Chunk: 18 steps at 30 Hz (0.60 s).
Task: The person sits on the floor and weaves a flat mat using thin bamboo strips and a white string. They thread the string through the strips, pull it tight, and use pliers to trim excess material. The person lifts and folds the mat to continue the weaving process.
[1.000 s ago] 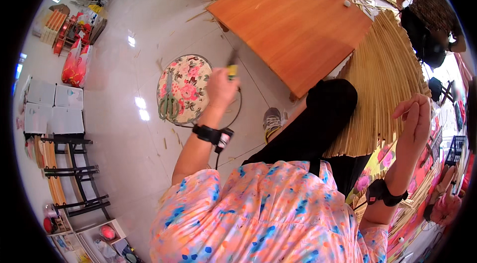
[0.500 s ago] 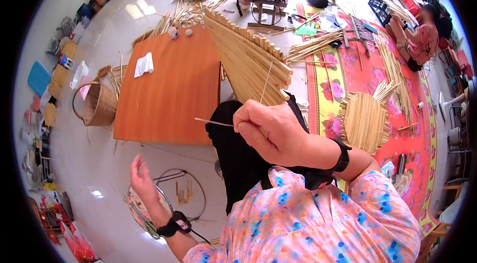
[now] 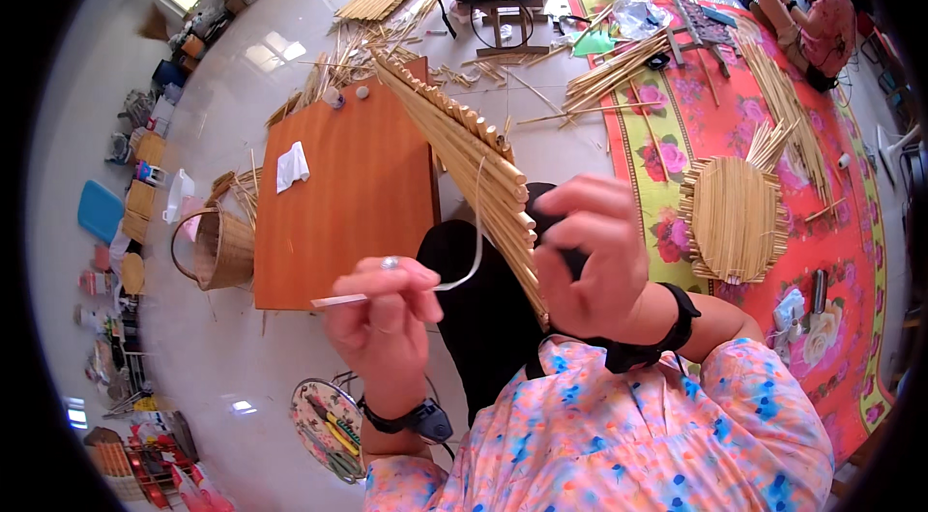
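My left hand (image 3: 385, 338) is closed, pinching a thin whitish strip (image 3: 477, 246) between thumb and fingers. One flat end of the strip sticks out to the left. The other part curves up to a panel of joined straw-coloured stalks (image 3: 454, 140), whose cut ends form a stepped row along its right edge. This panel leans across my lap against the table. Just right of its lower edge, my right hand (image 3: 601, 261) is raised with loosely bent fingers apart and nothing visible in them; its fingers are slightly blurred.
An orange-brown table (image 3: 348, 212) bears a white cloth (image 3: 292, 167). A wicker basket (image 3: 224, 249) stands left of it. At my lower left, a round patterned seat (image 3: 319, 415) holds pliers. A round stalk mat (image 3: 737, 217) lies on the floral rug (image 3: 691, 116). Two people sit farther off.
My right hand has let go of the strip and moved right, its fingers opening. My left hand has risen from the lower left and taken hold of the strip.
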Motion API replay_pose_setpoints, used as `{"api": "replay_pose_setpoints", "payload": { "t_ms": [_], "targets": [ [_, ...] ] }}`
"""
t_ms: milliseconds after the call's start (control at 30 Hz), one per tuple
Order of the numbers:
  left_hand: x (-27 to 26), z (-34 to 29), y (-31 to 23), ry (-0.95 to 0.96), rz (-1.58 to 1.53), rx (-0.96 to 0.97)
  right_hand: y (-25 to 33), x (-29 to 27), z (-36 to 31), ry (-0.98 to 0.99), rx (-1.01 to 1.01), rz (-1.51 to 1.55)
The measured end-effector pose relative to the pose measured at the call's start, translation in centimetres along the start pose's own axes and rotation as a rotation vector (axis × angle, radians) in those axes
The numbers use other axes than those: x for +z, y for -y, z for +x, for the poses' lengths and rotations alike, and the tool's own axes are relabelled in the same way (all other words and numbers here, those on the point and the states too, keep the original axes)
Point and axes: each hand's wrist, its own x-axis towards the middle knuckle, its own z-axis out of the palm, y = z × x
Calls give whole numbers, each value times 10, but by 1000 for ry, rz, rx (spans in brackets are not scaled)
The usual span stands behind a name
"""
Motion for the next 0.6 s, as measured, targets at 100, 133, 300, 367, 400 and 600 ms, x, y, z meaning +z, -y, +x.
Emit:
{"api": "replay_pose_setpoints", "payload": {
  "t_ms": [100,133,300,367,400,600],
  "targets": [
    [1,19,3,2,179,-110,-16,-3,-6,41,304,14],
    [7,24,6,7,265,-149,-20,-1,-8,85,387,62],
    [34,44,26,24,426,-383,-29,13,-19,206,634,300],
    [37,47,33,29,501,-372,-32,18,-22,160,541,322],
    [39,47,34,21,537,-359,-31,21,-23,131,518,340],
    [38,55,28,-38,756,-282,-29,29,-27,106,406,396]
  ]
}}
